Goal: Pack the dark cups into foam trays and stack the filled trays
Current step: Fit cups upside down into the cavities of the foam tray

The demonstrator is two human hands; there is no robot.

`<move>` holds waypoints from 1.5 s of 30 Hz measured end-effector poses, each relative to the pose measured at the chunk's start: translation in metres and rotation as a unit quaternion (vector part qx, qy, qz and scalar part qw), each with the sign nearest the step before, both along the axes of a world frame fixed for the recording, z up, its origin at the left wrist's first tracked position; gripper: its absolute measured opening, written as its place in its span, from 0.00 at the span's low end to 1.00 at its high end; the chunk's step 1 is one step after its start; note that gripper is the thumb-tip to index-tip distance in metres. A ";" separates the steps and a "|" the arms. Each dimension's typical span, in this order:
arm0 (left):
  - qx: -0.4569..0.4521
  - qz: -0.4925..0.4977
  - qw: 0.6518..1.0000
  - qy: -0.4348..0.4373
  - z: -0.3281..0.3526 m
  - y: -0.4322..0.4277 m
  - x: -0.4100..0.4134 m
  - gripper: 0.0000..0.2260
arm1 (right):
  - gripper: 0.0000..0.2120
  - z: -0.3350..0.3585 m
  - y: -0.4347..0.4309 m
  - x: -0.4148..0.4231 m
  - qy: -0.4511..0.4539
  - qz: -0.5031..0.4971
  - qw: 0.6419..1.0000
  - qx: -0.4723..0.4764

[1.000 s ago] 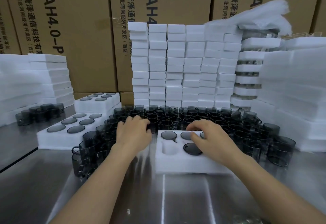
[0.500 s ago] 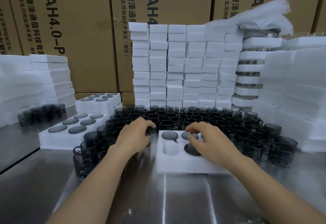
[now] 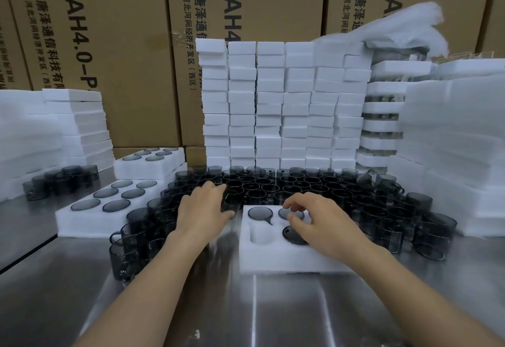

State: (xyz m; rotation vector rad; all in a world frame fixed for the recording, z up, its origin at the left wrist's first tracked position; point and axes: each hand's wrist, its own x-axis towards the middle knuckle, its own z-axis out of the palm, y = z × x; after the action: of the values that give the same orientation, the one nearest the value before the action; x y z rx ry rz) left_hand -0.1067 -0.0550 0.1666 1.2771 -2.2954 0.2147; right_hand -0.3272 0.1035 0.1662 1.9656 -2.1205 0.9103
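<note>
A white foam tray (image 3: 276, 260) lies on the steel table in front of me. Three dark cups sit upside down in its pockets, one of them at the back left (image 3: 260, 212); the front left pocket (image 3: 261, 234) is empty. My right hand (image 3: 323, 222) hovers over the tray's right half with fingers loosely curled, holding nothing and hiding the pockets beneath it. My left hand (image 3: 203, 207) is just left of the tray and grips a loose dark cup (image 3: 232, 199) between fingers and thumb. Many loose dark cups (image 3: 284, 185) crowd the table behind and beside the tray.
A filled foam tray (image 3: 82, 221) lies to the left, with another filled tray (image 3: 131, 167) behind it. Tall stacks of foam pieces (image 3: 273, 106) stand at the back, more foam at both sides. A small cup group (image 3: 60, 180) stands far left. Cardboard boxes (image 3: 114, 54) form the back wall.
My left hand has closed round a cup beside the tray's back left corner. My right hand's fingers have lifted off the tray's cups and curled.
</note>
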 end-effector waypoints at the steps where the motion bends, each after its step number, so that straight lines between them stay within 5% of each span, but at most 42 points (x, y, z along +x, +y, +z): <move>1: -0.023 -0.012 0.999 0.030 0.002 0.002 -0.001 0.32 | 0.11 0.000 0.000 0.000 0.000 0.001 1.000 0.000; 9: -0.240 -0.207 0.903 0.290 0.022 0.042 -0.018 0.27 | 0.10 0.000 -0.001 0.001 0.005 0.003 1.000 -0.001; 13: -0.224 -0.245 0.859 0.389 0.024 0.052 -0.025 0.26 | 0.10 0.000 0.000 0.002 0.012 0.003 1.000 0.000; 17: 0.000 -0.280 0.814 0.510 0.028 0.055 -0.028 0.28 | 0.10 0.001 0.000 0.003 0.014 0.003 1.000 0.001; 22: 0.358 -0.279 0.672 0.585 0.038 0.055 -0.028 0.26 | 0.10 0.002 0.001 0.003 0.014 0.002 1.000 0.007; 26: 0.544 -0.286 0.504 0.607 0.038 0.054 -0.027 0.29 | 0.10 0.002 0.001 0.003 0.019 0.002 1.000 0.006; 28: 0.583 -0.286 0.468 0.600 0.036 0.056 -0.027 0.29 | 0.09 0.002 0.000 0.003 0.021 0.002 1.000 0.004; 35: 0.571 -0.287 0.499 0.585 0.032 0.055 -0.031 0.23 | 0.11 0.002 0.002 0.004 0.015 0.011 1.000 -0.020; 40: 0.449 -0.284 0.666 0.523 0.032 0.058 -0.030 0.21 | 0.23 0.003 0.006 0.010 -0.090 0.038 0.986 -0.134; 45: 0.366 -0.298 0.739 0.481 0.030 0.065 -0.031 0.34 | 0.27 0.000 0.005 0.015 -0.140 0.074 0.976 -0.151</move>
State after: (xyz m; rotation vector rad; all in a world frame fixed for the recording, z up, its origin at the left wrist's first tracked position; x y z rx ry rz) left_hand -0.1374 0.0099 0.1971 0.5585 -1.6663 -1.3648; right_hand -0.3124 0.1082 0.1665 1.9492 -1.8368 1.5171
